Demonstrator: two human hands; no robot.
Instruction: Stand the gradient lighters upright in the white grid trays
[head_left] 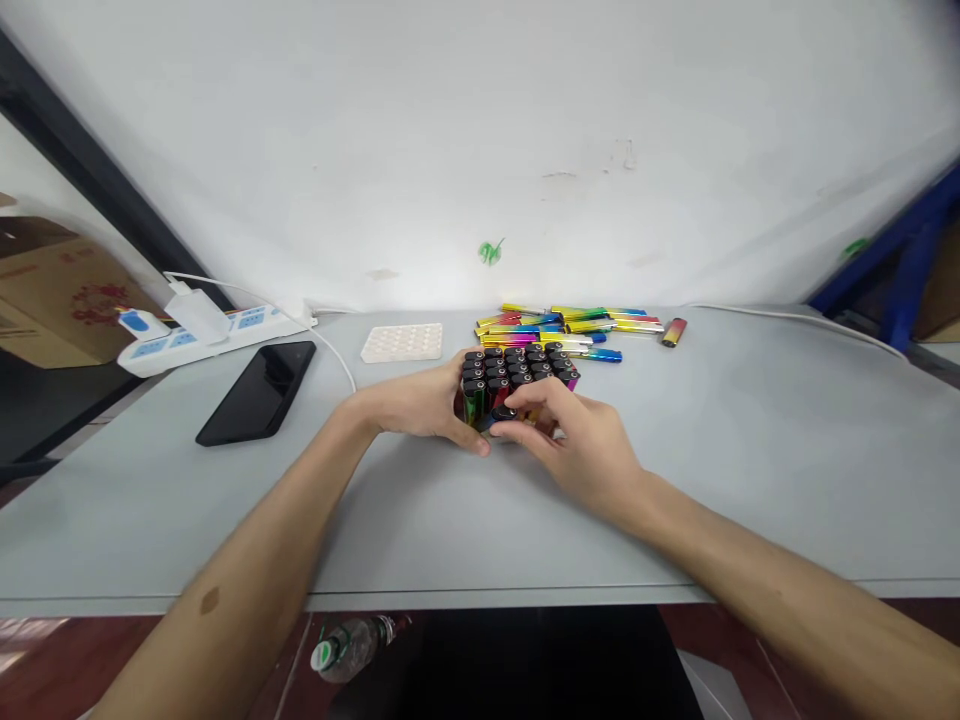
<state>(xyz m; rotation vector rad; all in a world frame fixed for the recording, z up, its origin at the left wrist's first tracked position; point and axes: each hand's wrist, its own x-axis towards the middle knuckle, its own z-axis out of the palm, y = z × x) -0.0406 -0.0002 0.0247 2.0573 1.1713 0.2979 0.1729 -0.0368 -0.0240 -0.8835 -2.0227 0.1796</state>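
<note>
Upright lighters point(517, 365) with black tops and shiny coloured bodies stand packed in rows near the middle of the grey table. My left hand point(427, 402) curls around the left side of this block, its thumb along the front. Between the thumb and fingers of my right hand point(577, 435) is one black-topped lighter point(502, 412), at the front of the block. Behind the block lies a loose pile of shiny multicoloured tubes or lighter bodies point(562, 328). What holds the rows at the bottom is hidden by my hands.
A white tray with round hollows point(403, 343) lies left of the block. Farther left are a black phone point(256, 393) and a white power strip point(180, 348) with cables. A single red-yellow lighter point(673, 332) lies at the back right. A plastic bottle point(352, 648) is below the table edge.
</note>
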